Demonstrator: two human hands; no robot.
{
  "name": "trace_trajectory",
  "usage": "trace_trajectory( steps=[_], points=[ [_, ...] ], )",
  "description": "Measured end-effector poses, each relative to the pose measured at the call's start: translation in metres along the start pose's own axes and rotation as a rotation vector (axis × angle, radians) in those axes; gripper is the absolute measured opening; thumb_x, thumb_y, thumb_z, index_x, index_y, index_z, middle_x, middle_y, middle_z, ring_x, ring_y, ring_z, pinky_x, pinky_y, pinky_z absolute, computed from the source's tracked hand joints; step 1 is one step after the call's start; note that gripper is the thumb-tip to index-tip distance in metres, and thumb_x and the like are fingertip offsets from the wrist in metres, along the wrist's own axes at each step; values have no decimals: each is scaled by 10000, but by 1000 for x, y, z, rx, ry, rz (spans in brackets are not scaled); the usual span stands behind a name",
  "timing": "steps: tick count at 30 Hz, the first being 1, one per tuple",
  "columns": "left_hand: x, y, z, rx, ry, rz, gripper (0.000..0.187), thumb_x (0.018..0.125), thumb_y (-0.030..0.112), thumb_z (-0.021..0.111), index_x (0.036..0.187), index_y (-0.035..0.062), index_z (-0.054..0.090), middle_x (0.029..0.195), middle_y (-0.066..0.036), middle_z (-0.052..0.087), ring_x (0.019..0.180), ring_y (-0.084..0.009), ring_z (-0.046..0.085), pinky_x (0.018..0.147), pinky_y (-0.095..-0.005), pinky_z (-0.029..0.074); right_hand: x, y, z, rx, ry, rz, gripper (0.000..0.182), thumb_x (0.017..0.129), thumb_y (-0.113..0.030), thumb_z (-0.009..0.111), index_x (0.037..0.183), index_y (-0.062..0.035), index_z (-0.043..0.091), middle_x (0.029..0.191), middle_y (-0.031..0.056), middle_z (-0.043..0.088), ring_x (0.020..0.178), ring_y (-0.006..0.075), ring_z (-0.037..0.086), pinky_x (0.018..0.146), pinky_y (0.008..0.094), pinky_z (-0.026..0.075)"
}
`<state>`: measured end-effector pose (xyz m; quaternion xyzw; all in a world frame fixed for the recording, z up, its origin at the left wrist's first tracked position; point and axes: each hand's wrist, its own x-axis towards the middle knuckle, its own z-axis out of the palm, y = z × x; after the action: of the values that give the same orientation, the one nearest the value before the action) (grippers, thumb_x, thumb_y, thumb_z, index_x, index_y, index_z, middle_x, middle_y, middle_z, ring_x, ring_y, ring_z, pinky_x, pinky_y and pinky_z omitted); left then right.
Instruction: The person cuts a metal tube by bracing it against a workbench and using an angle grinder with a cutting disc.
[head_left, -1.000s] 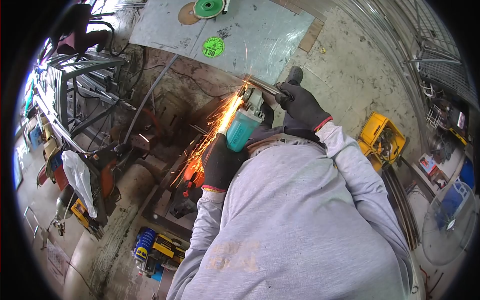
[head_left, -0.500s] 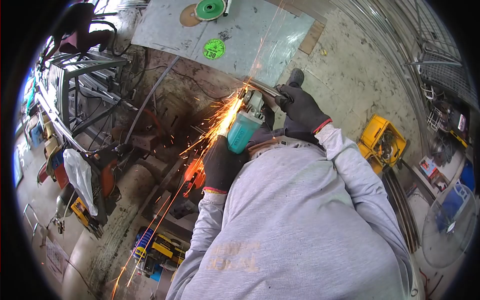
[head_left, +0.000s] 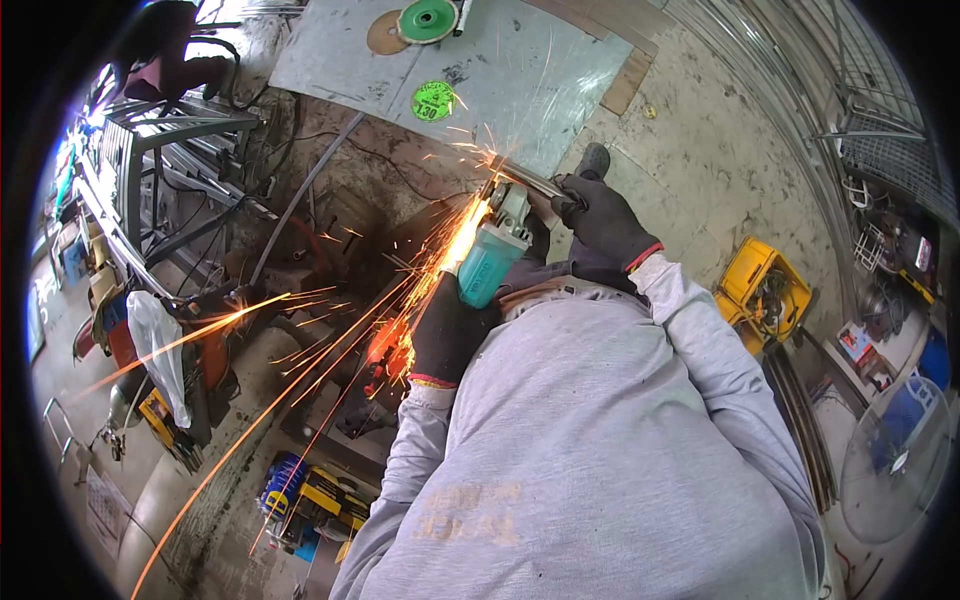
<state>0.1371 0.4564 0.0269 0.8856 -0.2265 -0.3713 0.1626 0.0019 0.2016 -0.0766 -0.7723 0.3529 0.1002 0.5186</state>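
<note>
My left hand (head_left: 450, 332), in a black glove, is closed around the rear body of a teal angle grinder (head_left: 488, 265). The grinder's disc end meets the tip of a metal bar (head_left: 532, 180), and bright sparks (head_left: 462, 238) stream down and to the left past the left hand. My right hand (head_left: 603, 218), also gloved in black, grips the near end of the bar. Sparks and glare hide most of the disc. Just beyond the bar lies a grey metal sheet (head_left: 330, 60) on the floor.
On the sheet rest a green disc (head_left: 427, 20) and a brown disc (head_left: 385, 34). A yellow toolbox (head_left: 745, 280) stands to the right, near a round fan guard (head_left: 898, 460). Metal frames (head_left: 125, 190) crowd the left, where another person (head_left: 165, 60) is partly visible.
Sparks now spread farther to the left and lower down, with more around the bar's tip. Both hands keep their grip with hardly any movement; the view shifts slightly.
</note>
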Motion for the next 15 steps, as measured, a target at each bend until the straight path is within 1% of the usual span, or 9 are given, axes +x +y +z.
trace_trajectory(
  steps=[4, 6, 10, 12, 13, 15],
  points=[
    [3, -8, 5, 26, 16, 58, 600, 808, 397, 960, 1179, 41, 652, 1007, -249, 795, 961, -473, 783, 779, -547, 606, 0, 1, 0, 12, -2, -14, 410, 1088, -254, 712, 1414, -5, 712, 1137, 189, 798, 1013, 263, 771, 932, 378, 594],
    [4, -1, 1, 146, -21, 4, 605, 816, 398, 956, 1184, 35, 643, 1027, -271, 787, 991, -476, 780, 778, -547, 600, -1, 1, 2, -13, 29, -27, 414, 1083, -252, 721, 1417, -8, 713, 1126, 185, 796, 998, 260, 766, 918, 378, 592],
    [4, -3, 2, 89, -18, 7, 613, 811, 408, 959, 1185, 35, 646, 1019, -277, 785, 981, -473, 780, 775, -552, 599, 1, 9, 7, 50, 58, -77, 423, 1077, -253, 733, 1424, -12, 713, 1131, 189, 799, 1009, 266, 772, 918, 374, 594],
    [4, 3, -1, 193, -40, -35, 624, 808, 415, 962, 1178, 28, 642, 1013, -279, 782, 979, -464, 781, 777, -560, 598, -1, 0, 3, -16, 45, -12, 423, 1074, -248, 737, 1428, -18, 714, 1120, 187, 798, 1000, 257, 770, 909, 368, 594],
    [4, -2, 3, 192, -40, -35, 624, 808, 415, 962, 1178, 28, 642, 1013, -279, 782, 979, -464, 781, 777, -560, 598, -1, -1, 2, -18, 45, -12, 423, 1074, -248, 737, 1428, -18, 714, 1120, 187, 798, 1000, 257, 770, 909, 368, 594],
    [4, -12, 11, 54, 16, 29, 621, 792, 426, 970, 1147, 27, 652, 966, -259, 784, 932, -465, 781, 759, -563, 599, -2, -2, 2, -27, 48, -19, 414, 1077, -245, 733, 1426, -22, 717, 1094, 181, 794, 970, 250, 760, 892, 366, 592]
  ],
)
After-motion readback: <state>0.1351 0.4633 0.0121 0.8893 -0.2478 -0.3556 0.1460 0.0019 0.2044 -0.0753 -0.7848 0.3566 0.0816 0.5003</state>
